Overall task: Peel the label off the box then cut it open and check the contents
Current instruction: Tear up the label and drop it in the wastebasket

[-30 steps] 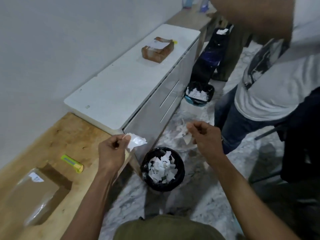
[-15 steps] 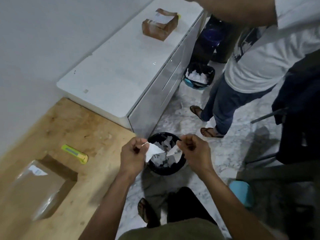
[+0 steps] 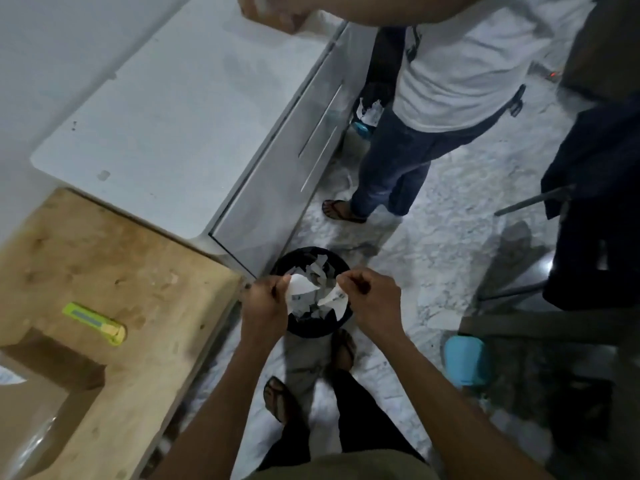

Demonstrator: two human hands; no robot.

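Your left hand (image 3: 265,304) pinches one torn white label piece (image 3: 300,284) and your right hand (image 3: 370,294) pinches another (image 3: 335,298), its dark print too blurred to read, both directly over the black bin (image 3: 309,329); the box (image 3: 27,414) lies far to the left, beyond the green cutter (image 3: 94,323).

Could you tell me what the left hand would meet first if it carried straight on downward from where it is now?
Probably the paper scraps in the black bin below the left hand; depth is unclear.
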